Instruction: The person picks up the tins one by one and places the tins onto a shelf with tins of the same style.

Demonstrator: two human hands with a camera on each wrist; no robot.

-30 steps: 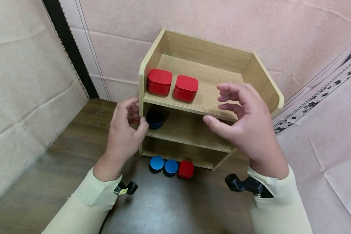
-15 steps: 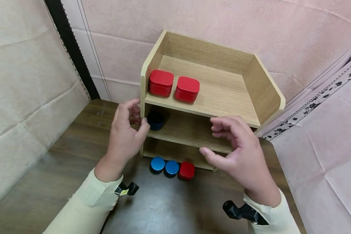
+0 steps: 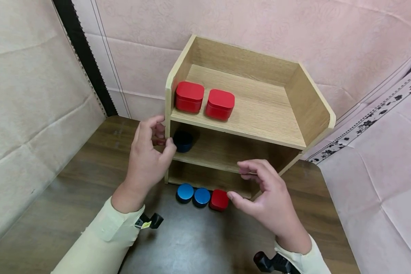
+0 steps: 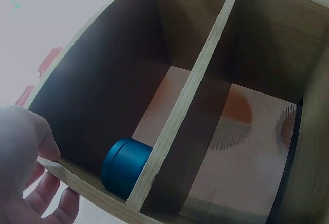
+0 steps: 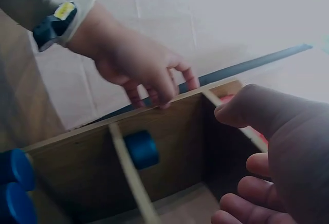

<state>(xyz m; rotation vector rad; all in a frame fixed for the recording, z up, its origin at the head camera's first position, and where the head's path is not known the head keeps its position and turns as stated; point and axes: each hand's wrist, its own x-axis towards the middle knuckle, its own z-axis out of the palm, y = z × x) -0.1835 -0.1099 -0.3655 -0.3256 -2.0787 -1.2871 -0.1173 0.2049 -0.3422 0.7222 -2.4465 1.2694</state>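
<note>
A wooden shelf unit [image 3: 257, 118] stands on the table. My left hand [image 3: 147, 154] holds its left side panel, thumb at the front edge and fingers around the outside, as the left wrist view also shows. Beside that thumb, a round blue tin [image 4: 127, 167] sits on the middle shelf. My right hand [image 3: 265, 198] hovers in front of the unit's lower right with thumb and fingers spread, holding nothing. Its thumb tip is close to a red square tin [image 3: 219, 200] on the table; whether they touch I cannot tell. Two blue round tins [image 3: 185, 193] stand left of it.
Two red square tins [image 3: 220, 104] sit side by side at the left of the top shelf. The dark wooden table [image 3: 188, 243] extends in front of the unit. Pale patterned cloth [image 3: 246, 26] hangs behind and on both sides.
My right hand has come down from above the top shelf's right side to near the red tin on the table. My left hand has kept its place on the side panel.
</note>
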